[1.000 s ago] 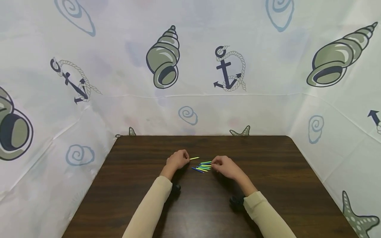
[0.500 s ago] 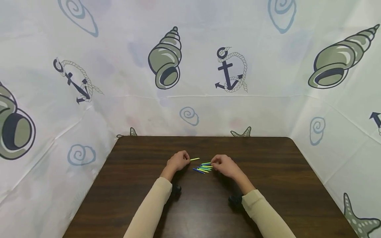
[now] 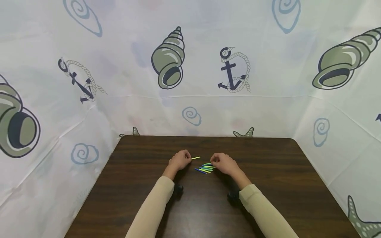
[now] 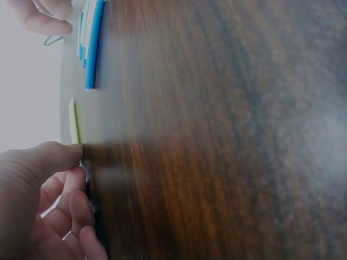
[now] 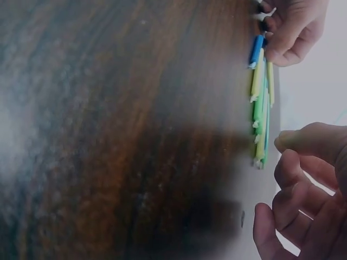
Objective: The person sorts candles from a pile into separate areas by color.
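In the head view my left hand (image 3: 180,160) pinches a thin yellow birthday candle (image 3: 196,157) by its left end, between thumb and index finger. That candle (image 4: 75,122) points away from the fingertips in the left wrist view, low over the table. Several blue, green and yellow candles (image 3: 206,168) lie side by side in a loose bunch, wicks showing in the right wrist view. My right hand (image 3: 225,163) hovers at the bunch's right end, fingers loosely bent. Nothing shows between thumb and fingers in the right wrist view; whether they touch a candle is unclear.
The candles lie on a dark wood-grain table (image 3: 202,211). A white cloth (image 3: 125,66) printed with shells and anchors stands behind it and along both sides. A dark device (image 3: 178,189) is on the left wrist, another (image 3: 233,197) on the right.
The head view has shifted slightly, so the scene sits further right. My right hand has drawn slightly left toward the bunch; my left hand keeps its pinch on the yellow candle.
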